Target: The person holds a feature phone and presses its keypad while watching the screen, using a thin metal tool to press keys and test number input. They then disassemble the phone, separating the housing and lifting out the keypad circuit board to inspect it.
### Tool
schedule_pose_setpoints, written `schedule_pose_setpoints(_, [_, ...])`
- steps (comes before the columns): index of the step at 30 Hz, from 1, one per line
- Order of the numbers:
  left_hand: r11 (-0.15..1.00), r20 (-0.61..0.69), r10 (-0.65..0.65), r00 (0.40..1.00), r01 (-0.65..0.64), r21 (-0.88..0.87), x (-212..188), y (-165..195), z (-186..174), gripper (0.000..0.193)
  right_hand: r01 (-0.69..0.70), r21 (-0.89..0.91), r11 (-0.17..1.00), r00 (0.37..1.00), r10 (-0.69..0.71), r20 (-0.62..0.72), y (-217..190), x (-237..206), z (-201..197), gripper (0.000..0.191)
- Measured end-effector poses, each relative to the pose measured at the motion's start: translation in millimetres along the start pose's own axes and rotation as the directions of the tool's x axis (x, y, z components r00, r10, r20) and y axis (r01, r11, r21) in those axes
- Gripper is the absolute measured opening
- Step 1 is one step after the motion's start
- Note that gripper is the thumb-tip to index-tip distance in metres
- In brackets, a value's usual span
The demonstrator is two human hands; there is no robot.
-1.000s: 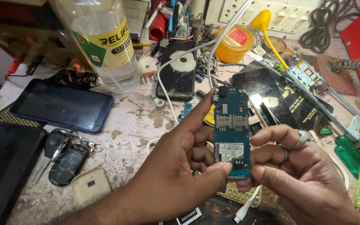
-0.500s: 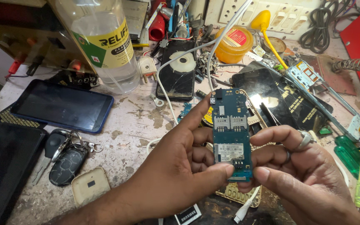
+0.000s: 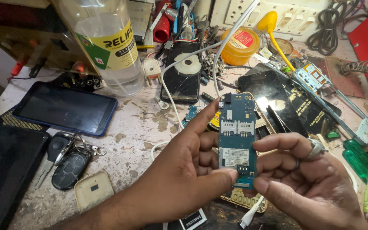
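Hands, left (image 3: 184, 170) and right (image 3: 307, 179), still pinch the blue circuit board (image 3: 236, 136), seemingly barely shifted since earlier.

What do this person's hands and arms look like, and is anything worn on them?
Both hands are bare, with no gloves. The right hand wears two rings: a chunky silver-coloured one and a thin dark band. The left hand shows no ring, and its forearm has no sleeve or watch in view.
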State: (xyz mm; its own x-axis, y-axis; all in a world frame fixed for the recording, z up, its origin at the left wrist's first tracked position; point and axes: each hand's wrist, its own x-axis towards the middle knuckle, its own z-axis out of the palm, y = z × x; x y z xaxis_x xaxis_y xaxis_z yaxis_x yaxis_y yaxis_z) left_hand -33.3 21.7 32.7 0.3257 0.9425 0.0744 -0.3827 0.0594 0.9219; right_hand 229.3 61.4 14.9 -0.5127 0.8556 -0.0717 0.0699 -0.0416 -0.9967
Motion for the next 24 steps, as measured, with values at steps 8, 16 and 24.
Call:
schedule_pose_setpoints(8, [0.989, 0.034, -0.072, 0.997, 0.076, -0.124, 3, 0, -3, 0.110, 0.062, 0.026, 0.998, 0.998, -0.063, 0.020, -6, -2, 3, 0.058])
schedule_pose_setpoints(16, [0.977, 0.060, -0.060, 0.996, 0.071, -0.200, 4, -4, -6, 0.112, 0.119, 0.223, 0.968, 0.984, -0.145, 0.105, -11, 0, 11, 0.054])
schedule_pose_setpoints(24, [0.992, 0.051, -0.033, 0.998, 0.038, -0.118, 4, 0, -4, 0.111, 0.106, 0.106, 0.989, 0.993, -0.110, 0.039, -4, 0, 6, 0.056])
